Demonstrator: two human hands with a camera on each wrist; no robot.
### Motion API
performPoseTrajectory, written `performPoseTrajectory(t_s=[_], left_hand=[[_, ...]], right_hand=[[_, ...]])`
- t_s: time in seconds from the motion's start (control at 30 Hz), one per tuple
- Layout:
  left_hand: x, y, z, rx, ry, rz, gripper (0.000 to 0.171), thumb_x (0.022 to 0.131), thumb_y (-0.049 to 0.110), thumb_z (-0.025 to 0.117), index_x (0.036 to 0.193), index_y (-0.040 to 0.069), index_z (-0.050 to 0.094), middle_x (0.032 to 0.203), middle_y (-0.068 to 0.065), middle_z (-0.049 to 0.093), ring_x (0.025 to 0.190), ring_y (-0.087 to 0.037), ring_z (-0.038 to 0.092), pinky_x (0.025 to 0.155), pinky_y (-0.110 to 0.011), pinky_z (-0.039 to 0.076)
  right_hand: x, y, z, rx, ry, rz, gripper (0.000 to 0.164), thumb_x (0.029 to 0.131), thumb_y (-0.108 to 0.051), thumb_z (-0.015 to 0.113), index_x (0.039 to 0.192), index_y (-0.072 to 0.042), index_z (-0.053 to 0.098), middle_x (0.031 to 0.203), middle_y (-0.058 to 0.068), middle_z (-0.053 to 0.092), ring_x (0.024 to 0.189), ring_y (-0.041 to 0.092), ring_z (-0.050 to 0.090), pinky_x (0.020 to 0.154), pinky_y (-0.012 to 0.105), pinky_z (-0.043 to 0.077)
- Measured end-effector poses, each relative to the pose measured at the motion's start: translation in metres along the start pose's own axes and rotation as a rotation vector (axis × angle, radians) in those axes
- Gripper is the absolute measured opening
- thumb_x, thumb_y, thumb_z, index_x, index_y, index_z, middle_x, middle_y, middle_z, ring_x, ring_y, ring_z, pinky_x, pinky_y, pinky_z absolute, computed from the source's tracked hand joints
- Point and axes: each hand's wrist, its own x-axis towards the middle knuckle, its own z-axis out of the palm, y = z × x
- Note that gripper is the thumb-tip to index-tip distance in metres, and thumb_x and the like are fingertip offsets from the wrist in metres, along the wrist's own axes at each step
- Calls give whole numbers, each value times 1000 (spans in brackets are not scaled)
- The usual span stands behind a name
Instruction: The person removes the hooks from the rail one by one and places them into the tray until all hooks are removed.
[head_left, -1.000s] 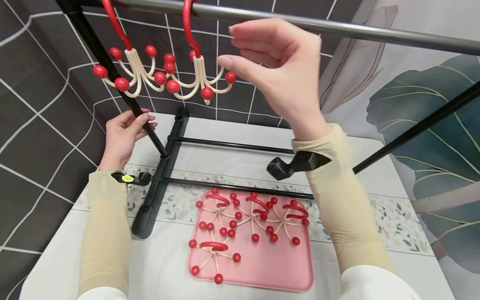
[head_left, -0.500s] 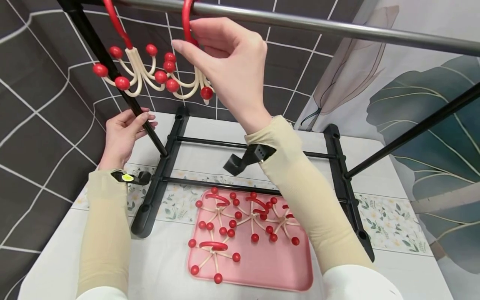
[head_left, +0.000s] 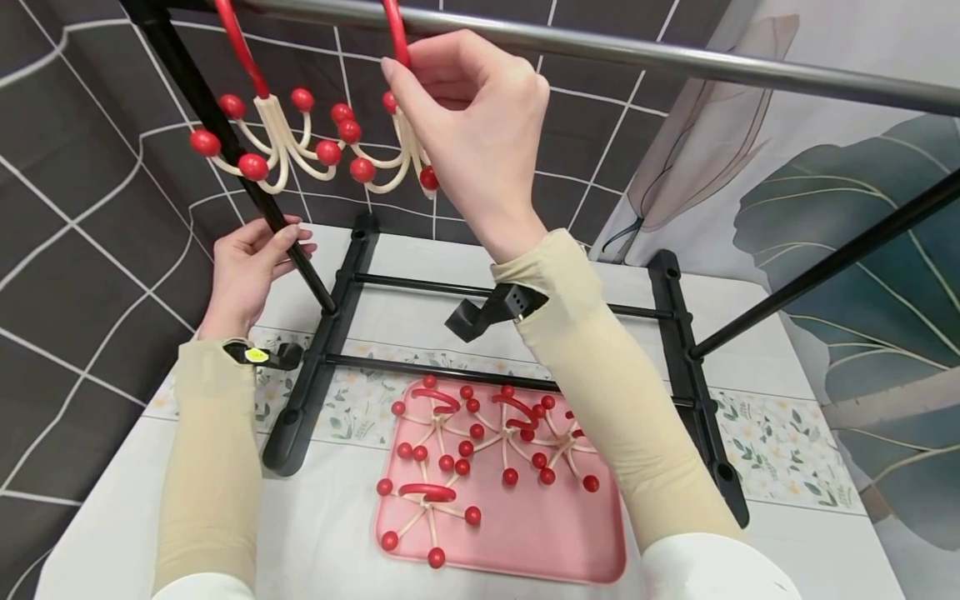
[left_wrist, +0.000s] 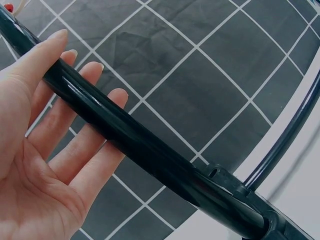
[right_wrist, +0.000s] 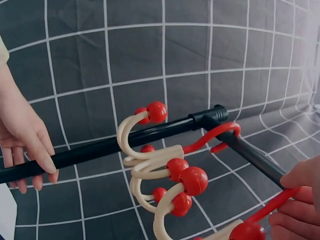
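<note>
My right hand (head_left: pixel 483 125) pinches the red hook (head_left: pixel 395 35) of a multi-arm hanger rack with cream arms and red ball tips. This rack hangs from the grey rail (head_left: pixel 600 47), partly hidden behind my fingers. To its left hangs a matching hanger rack (head_left: pixel 279 142), whose red hook (right_wrist: pixel 215 134) loops over the rail in the right wrist view. Lower down, my left hand (head_left: pixel 243 271) holds the stand's black upright post (head_left: pixel 300 258). In the left wrist view, the thumb (left_wrist: pixel 42 55) crosses in front of the post and the fingers (left_wrist: pixel 80 150) lie behind it.
A pink tray (head_left: pixel 547 533) near the front of the white table bears several more racks. The stand's black base bars (head_left: pixel 450 368) run just behind it. Another slanted post (head_left: pixel 810 267) rises on the right. Dark tiled cloth (head_left: pixel 67 208) hangs behind and left.
My right hand has come left from beside the second rack and taken hold of its red hook. That rack has shifted slightly right and tilted. The left hand stays on the post.
</note>
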Motion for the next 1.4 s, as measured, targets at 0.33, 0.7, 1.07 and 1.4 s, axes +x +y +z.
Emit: performPoseTrajectory(t_s=[0.33, 0.7, 1.07, 1.4], left_hand=[[-1, 0, 2, -19, -4, 4, 20, 94, 6, 74, 110, -4, 73, 95, -11, 74, 82, -20, 75, 80, -26, 59], [-1, -1, 1, -16, 0, -4, 20, 93, 6, 75, 111, -4, 72, 95, -11, 74, 83, -21, 75, 79, -27, 60], [-2, 0, 1, -4, 3, -5, 21, 93, 6, 75, 111, -3, 73, 95, -11, 74, 83, -20, 75, 80, -26, 59], [-2, 2, 1, 13, 7, -9, 26, 93, 9, 76, 114, -5, 72, 97, -11, 74, 84, -20, 75, 80, -26, 59]], right_hand=[[-1, 3, -8, -18, 60, -37, 9, 88, -7, 82, 88, 1, 76, 79, 1, 75, 72, 8, 70, 74, 25, 59], [0, -10, -24, 22, 95, -20, 7, 87, -3, 81, 88, 1, 76, 79, 4, 74, 72, 13, 70, 74, 28, 59], [-10, -8, -50, 43, 81, -176, 7, 89, -7, 79, 91, 0, 76, 85, 4, 76, 76, 19, 73, 71, 31, 59], [-25, -8, -63, 55, 98, -186, 9, 88, -6, 81, 91, 2, 76, 86, 6, 76, 77, 24, 74, 66, 29, 59]])
